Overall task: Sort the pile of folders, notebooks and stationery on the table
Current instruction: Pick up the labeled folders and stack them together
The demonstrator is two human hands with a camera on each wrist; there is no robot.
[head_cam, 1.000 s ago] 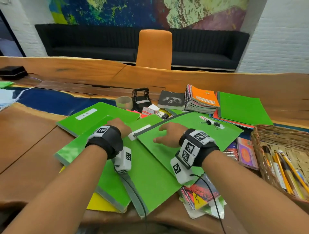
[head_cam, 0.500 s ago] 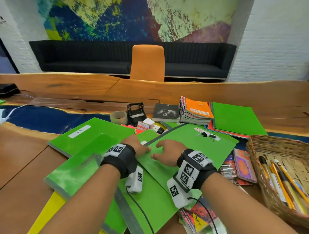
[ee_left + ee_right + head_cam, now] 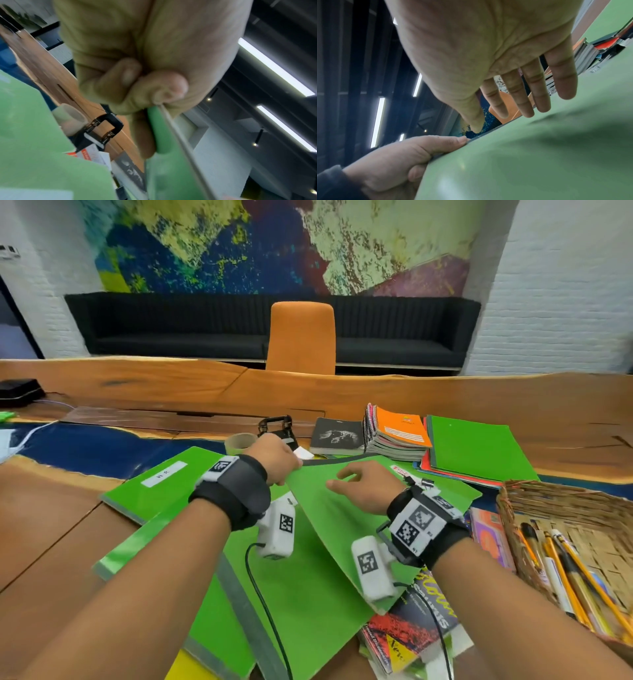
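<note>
Left hand (image 3: pixel 274 457) pinches the far corner of a green folder (image 3: pixel 329 529), tilting it off the desk (image 3: pixel 44 529); right hand (image 3: pixel 370 487), fingers (image 3: pixel 563 81) straight, hovers just above its face

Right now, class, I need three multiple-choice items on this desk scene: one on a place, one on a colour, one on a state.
1. Where do the pencils lie?
A in the wicker basket
B on the sofa
C on the chair

2. What colour is the top notebook of the spiral stack?
A blue
B orange
C white

3. What is the left hand doing?
A resting flat
B pinching the green folder at its corner
C holding tape

Key: A, pencils fill the basket; B, its cover is orange; C is wrong, B: the left wrist view shows fingers clamping the edge.
</note>
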